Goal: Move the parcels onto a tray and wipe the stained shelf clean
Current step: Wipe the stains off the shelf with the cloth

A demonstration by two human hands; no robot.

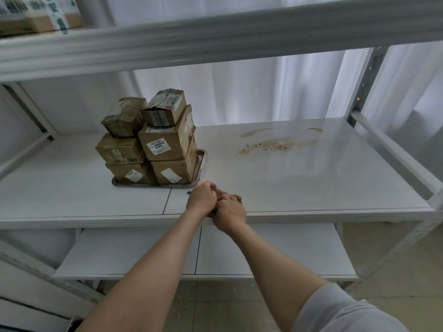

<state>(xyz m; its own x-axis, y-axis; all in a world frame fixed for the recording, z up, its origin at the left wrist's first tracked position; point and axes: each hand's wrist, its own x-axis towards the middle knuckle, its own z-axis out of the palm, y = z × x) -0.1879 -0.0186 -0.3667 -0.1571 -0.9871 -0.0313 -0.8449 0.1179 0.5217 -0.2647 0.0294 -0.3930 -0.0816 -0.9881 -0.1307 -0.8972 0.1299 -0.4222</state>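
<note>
Brown stain [275,142] streaks the shelf's [323,183] far right; our hands [217,203], clasped together at the front edge, show no cloth, right hand [230,212] nearer.

Looks like a parcel storeroom or stockroom, white bolt-together metal racking [215,39] seen in tiers, labelled cardboard parcels [153,140] stacked on a steel tray [202,159], more boxes [36,17] kept up top, white curtains [239,92] hung behind, tiled floor [395,255]
</note>
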